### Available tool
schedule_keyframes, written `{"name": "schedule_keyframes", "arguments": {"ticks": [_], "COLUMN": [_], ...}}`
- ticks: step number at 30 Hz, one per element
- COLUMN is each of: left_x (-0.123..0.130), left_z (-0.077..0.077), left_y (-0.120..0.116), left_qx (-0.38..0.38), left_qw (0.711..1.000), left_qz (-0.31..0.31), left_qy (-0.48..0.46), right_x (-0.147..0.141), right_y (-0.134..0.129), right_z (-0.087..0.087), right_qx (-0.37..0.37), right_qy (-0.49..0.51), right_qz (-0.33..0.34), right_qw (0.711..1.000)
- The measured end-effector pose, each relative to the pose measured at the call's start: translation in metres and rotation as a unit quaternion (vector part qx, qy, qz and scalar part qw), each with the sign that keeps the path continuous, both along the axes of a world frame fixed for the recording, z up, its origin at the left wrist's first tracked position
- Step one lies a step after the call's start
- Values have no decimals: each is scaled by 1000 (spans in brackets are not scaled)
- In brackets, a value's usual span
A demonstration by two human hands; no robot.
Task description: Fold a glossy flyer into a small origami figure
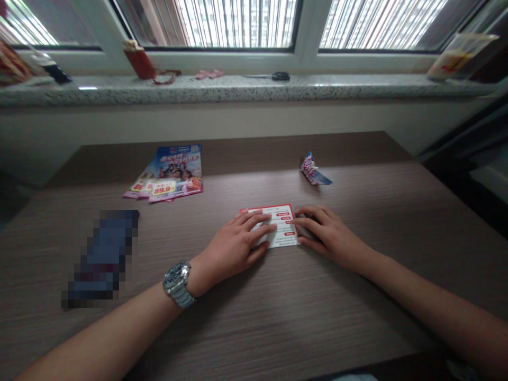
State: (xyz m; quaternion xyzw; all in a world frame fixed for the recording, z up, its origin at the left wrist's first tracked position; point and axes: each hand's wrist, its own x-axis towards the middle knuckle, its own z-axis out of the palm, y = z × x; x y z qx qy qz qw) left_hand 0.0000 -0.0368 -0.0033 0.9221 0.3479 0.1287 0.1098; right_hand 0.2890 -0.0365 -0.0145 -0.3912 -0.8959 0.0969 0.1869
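A small white sheet of paper [282, 241] with a red border and red printed labels lies flat on the brown table. Across its left part rests my left hand [240, 241], fingers stretched out and apart, with a metal watch [177, 280] on the wrist. My right hand [329, 233] is at the sheet's right edge; its fingers are spread, with the tips touching or just beside that edge. Neither hand grips anything. Beyond my right hand stands a folded piece of printed blue and pink paper [313, 173].
Several colourful leaflets [180, 172] overlap at the back left of the table [222, 328]. A dark pixelated oblong thing [105, 254] lies at the left. On the granite sill [238, 92] are a red case [139, 61], pink pieces [209, 74] and a plastic cup [456, 57].
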Motion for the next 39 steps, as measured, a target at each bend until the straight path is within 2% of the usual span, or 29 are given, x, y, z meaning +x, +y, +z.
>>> {"name": "schedule_keyframes", "arguments": {"ticks": [5, 11, 16, 19, 23, 31, 39], "left_x": [0, 0, 0, 0, -2, -23, -40], "left_z": [-1, -1, 0, 1, 2, 2, 8], "left_y": [0, 0, -1, 0, 1, 9, 16], "left_qx": [1, 10, 6, 2, 1, -12, -45], "left_qw": [1000, 1000, 1000, 1000, 1000, 998, 995], "left_qz": [1, -3, 0, 0, -6, -35, -22], "left_qy": [4, -15, -4, 7, 13, 51, 88], "right_x": [1, -21, -39, -41, -38, -39, -39], "right_y": [-2, -9, -11, -9, -8, -8, -7], "right_z": [5, 13, 0, -8, -10, -6, -4], "right_qx": [2, -14, -38, -41, -49, -73, -89], "right_qy": [6, 57, 19, 5, 2, 13, 2], "right_qz": [13, 12, -4, -7, -8, -18, -20], "right_qw": [1000, 998, 999, 999, 999, 997, 996]}}
